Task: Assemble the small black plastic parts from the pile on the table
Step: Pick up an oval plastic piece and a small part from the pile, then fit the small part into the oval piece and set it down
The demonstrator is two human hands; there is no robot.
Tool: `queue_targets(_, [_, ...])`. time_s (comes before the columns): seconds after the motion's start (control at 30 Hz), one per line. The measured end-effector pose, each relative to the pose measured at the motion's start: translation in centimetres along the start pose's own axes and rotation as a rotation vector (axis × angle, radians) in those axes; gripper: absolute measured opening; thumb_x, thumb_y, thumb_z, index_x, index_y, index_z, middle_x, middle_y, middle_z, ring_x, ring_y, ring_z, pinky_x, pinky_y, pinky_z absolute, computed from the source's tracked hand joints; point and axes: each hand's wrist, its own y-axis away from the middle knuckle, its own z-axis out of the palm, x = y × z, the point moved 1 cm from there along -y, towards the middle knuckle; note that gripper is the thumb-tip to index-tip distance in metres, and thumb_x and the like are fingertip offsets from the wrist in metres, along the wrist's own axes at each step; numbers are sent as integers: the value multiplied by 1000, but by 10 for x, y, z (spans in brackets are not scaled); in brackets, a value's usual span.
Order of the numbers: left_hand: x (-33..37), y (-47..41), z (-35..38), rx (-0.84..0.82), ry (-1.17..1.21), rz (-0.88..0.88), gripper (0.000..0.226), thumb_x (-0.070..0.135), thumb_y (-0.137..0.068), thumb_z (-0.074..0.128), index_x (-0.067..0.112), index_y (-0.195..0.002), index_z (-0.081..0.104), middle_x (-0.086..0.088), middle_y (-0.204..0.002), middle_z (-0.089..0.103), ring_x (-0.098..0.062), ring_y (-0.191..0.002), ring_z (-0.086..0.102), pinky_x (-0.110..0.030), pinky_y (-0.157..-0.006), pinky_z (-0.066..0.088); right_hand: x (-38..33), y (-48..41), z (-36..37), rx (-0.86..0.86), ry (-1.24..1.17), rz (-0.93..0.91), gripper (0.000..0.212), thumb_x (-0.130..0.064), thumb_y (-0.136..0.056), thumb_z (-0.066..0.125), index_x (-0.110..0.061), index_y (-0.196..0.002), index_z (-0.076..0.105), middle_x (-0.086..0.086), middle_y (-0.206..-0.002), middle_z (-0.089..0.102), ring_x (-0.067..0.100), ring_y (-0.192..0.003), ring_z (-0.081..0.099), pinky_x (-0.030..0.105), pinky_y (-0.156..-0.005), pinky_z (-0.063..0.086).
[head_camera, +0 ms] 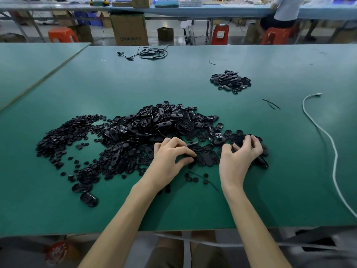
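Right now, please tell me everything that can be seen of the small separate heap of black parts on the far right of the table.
The small heap is a low, loose mound of flat oval pieces, glossy black, plastic by their look. Some show moulded insides, others a smooth side, overlapping at random angles. It rests on the green table, apart from the large pile, beyond it to the right. Neither the left hand nor the right hand touches it.

Only "OTOR" is legible — printed low on the tall cardboard box (129, 26); characters beside it blur.
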Motion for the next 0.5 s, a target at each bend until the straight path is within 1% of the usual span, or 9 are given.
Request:
queue_targets(0.07, [0,0,1,9,-8,5,13,32,-93,75,30,-105,80,14,-114,58,-9,-117,44,-21,-104,15,0,0,-1,-7,-2,-1,66,1,-101,52,4,-160,24,3,-164,14,26,-138,47,44,-111,48])
queue_targets(0.13, [-1,0,1,20,-17,0,16,33,-94,75,29,-108,79,15,-115,58,-9,-118,45,-18,-104,14,-2,1,-1,-19,-12,-8,70,2,-101,52,1,-163,18,0,-168,9,24,-140,46,43,-113,48])
queue_targets(0.2, [-1,0,2,26,-35,-7,22,36,-94,74,28,-114,77,15,-117,57,-9,-118,44,-17,-103,14,-4,2,-2,-14,-24,-45,72,6,-100,51,-1,-163,18,-1,-169,7,21,-144,42,39,-115,46])
queue_targets(0.23, [-1,0,3,28,-45,-13,25,38,-93,73,27,-116,76,14,-118,56,-9,-118,43,-19,-103,14,-5,2,-2,-3,-37,-72,71,8,-99,50,-3,-163,22,-1,-169,9,17,-143,42,35,-114,46])
queue_targets(0.3, [-2,0,3,31,-53,-24,26,41,-93,73,27,-115,76,14,-117,53,-8,-118,40,-22,-103,14,-8,4,-2,14,-74,-121,65,11,-97,50,-7,-158,36,-2,-162,24,9,-134,50,26,-101,53])
queue_targets(0.37, [-2,0,4,33,-42,-29,24,43,-92,73,27,-109,76,15,-116,51,-6,-116,38,-22,-102,14,-11,7,-1,-20,-79,-164,54,11,-95,50,-13,-143,53,-4,-144,44,4,-117,61,24,-84,57])
queue_targets(0.4, [-2,0,4,36,-34,-32,22,44,-91,74,28,-105,74,15,-115,51,-4,-115,37,-22,-101,14,-11,9,0,-63,-49,-186,46,9,-95,51,-15,-133,59,-4,-134,52,3,-110,63,26,-81,57])
queue_targets(0.47, [0,-1,3,43,-26,-43,20,43,-89,76,28,-99,69,14,-115,51,-2,-114,36,-22,-99,15,-12,12,3,-175,46,-237,33,5,-97,56,-17,-118,67,-5,-118,59,3,-101,64,32,-84,57])
queue_targets(0.5, [0,-1,2,44,-25,-53,20,42,-88,77,28,-97,66,14,-114,52,-3,-113,37,-23,-98,16,-11,12,5,-231,98,-264,28,3,-97,58,-18,-113,70,-6,-114,60,3,-98,63,32,-86,56])
